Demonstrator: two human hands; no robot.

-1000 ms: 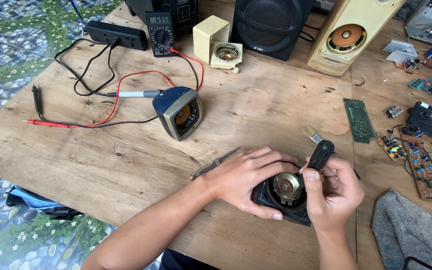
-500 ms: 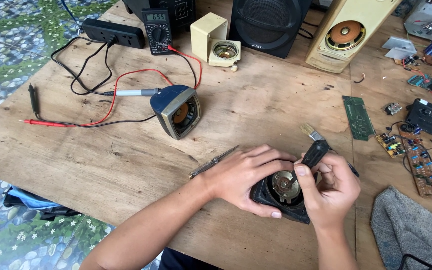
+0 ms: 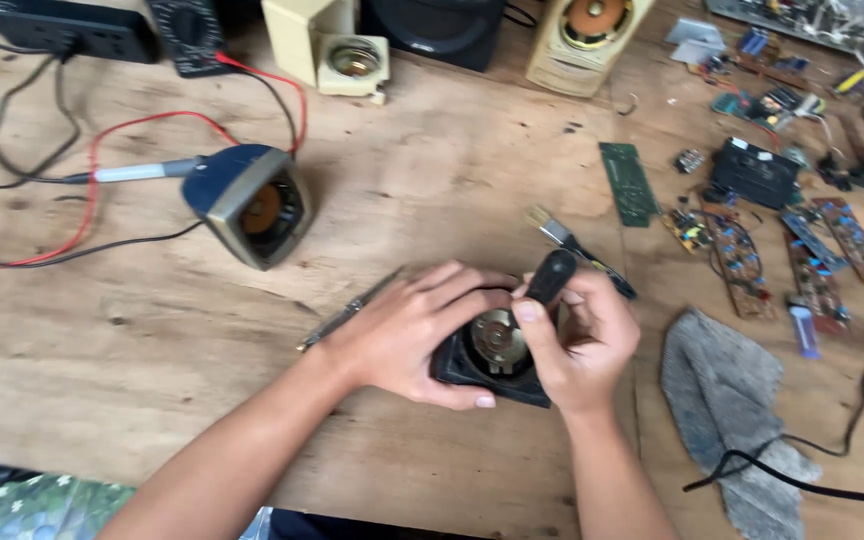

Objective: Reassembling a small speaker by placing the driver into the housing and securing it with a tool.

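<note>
Near table edge: left hand (image 3: 407,330) cupped around a small black speaker (image 3: 492,355), steadying it on the wooden table (image 3: 152,400). Right hand (image 3: 577,340) clamps a black tool handle (image 3: 550,277), tip at the speaker's metal centre. Grey cloth (image 3: 722,390) just right. Behind: paintbrush (image 3: 577,245), blue speaker box (image 3: 247,205), circuit boards (image 3: 752,250).

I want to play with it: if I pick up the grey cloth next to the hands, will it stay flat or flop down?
The grey cloth would probably flop, since it lies rumpled and folded on the wooden table. It looks light, likely easy to lift. A black cable runs across its lower end, so it may drag the cable along.
</note>
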